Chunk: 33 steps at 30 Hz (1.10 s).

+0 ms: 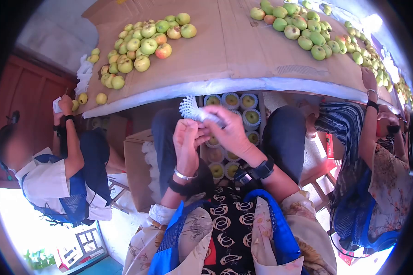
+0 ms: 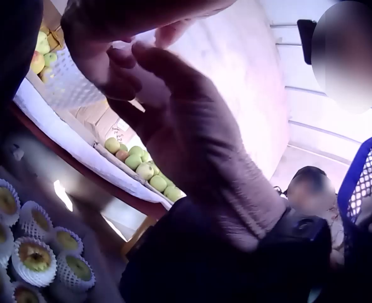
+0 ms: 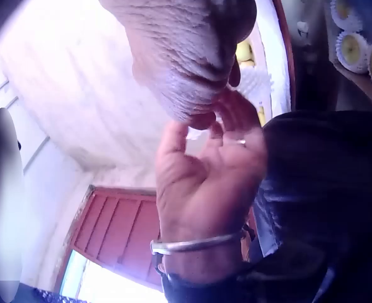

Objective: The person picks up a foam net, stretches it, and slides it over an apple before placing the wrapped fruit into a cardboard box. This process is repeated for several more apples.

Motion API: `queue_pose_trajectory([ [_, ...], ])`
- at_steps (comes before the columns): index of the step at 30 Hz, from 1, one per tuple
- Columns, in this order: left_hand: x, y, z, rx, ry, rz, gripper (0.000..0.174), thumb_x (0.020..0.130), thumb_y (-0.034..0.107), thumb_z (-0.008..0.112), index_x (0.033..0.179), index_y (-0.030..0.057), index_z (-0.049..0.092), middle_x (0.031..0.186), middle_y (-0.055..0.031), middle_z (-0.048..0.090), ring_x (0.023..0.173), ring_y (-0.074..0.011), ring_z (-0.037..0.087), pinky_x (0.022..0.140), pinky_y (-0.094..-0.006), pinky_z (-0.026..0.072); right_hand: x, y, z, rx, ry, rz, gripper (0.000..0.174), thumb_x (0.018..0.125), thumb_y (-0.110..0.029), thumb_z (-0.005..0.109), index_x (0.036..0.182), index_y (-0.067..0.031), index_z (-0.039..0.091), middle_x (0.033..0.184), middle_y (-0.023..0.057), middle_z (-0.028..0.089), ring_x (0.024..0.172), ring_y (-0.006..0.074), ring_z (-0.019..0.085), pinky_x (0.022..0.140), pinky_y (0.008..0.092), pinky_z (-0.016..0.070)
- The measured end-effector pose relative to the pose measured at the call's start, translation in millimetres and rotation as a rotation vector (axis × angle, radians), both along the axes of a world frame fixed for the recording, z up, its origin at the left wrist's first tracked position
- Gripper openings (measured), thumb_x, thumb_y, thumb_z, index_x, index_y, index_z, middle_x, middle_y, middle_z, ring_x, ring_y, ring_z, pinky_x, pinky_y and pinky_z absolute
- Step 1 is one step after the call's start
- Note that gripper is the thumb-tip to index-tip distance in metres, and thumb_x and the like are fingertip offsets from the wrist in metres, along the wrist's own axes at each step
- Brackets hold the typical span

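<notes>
A white foam net sleeve (image 1: 188, 108), with no fruit showing in it, sticks up between the two hands over the lap. My right hand (image 1: 230, 130) grips the sleeve's body, fingers curled round it. From below, my left hand (image 1: 188, 143) pinches the sleeve's near end between thumb and fingertips. The left wrist view shows the sleeve's mesh (image 2: 72, 82) spread past the fingers, and the right wrist view has the left palm (image 3: 208, 189) turned up under the right hand. Beneath the hands, a box holds apples in foam nets (image 1: 251, 117), partly hidden by the forearms.
A cardboard-covered table (image 1: 211, 50) with a white padded edge stands in front. Loose apples lie in a left pile (image 1: 142, 43) and a right pile (image 1: 307, 30). A cardboard box (image 1: 137, 169) with white foam stands left of the knees. One person sits on each side.
</notes>
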<state>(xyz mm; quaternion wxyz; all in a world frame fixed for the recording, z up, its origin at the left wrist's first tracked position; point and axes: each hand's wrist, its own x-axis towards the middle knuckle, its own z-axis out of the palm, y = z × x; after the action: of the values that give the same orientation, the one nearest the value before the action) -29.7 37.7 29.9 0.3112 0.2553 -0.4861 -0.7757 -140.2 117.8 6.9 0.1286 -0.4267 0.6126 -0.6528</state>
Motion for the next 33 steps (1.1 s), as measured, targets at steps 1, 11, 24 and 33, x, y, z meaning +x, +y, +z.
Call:
queue_pose_trajectory([
  [1, 0, 1, 2, -0.018, 0.0, 0.024, 0.01, 0.087, 0.011, 0.051, 0.094, 0.0071, 0.046, 0.085, -0.0048, 0.056, 0.073, -0.012, 0.058, 0.063, -0.023, 0.0491, -5, -1, -1, -0.072, -0.197, 0.015, 0.026, 0.079, -0.005, 0.06, 0.104, -0.0049, 0.054, 0.095, 0.0059, 0.061, 0.085, 0.016, 0.059, 0.069, 0.0268, 0.0492],
  [11, -1, -19, -18, -0.195, -0.025, 0.065, 0.016, 0.085, 0.006, 0.054, 0.1, 0.0014, 0.053, 0.096, -0.0041, 0.058, 0.088, -0.0105, 0.054, 0.082, -0.0254, 0.0414, -18, 3, -4, -0.128, -0.666, 0.239, 0.022, 0.089, -0.01, 0.051, 0.109, -0.0026, 0.054, 0.095, 0.0003, 0.059, 0.081, 0.0051, 0.054, 0.069, 0.0206, 0.047],
  [24, -14, -32, -18, 0.181, 0.136, -0.013, 0.015, 0.088, 0.015, 0.053, 0.096, 0.0041, 0.061, 0.095, -0.005, 0.062, 0.091, -0.0158, 0.059, 0.082, -0.0315, 0.0456, -22, -4, -6, -0.28, -0.97, 0.22, 0.018, 0.09, -0.013, 0.048, 0.1, -0.0022, 0.059, 0.098, 0.0037, 0.061, 0.087, 0.0084, 0.057, 0.075, 0.024, 0.0465],
  [33, -14, -107, 0, 0.039, 0.223, 0.254, 0.011, 0.09, 0.013, 0.05, 0.095, 0.0049, 0.056, 0.093, -0.0007, 0.059, 0.083, -0.0089, 0.055, 0.075, -0.0209, 0.0431, -99, -75, 34, 0.022, -0.499, 0.083, 0.043, 0.082, -0.013, 0.062, 0.12, -0.0046, 0.043, 0.111, 0.0085, 0.054, 0.106, 0.0158, 0.049, 0.088, 0.0297, 0.042],
])
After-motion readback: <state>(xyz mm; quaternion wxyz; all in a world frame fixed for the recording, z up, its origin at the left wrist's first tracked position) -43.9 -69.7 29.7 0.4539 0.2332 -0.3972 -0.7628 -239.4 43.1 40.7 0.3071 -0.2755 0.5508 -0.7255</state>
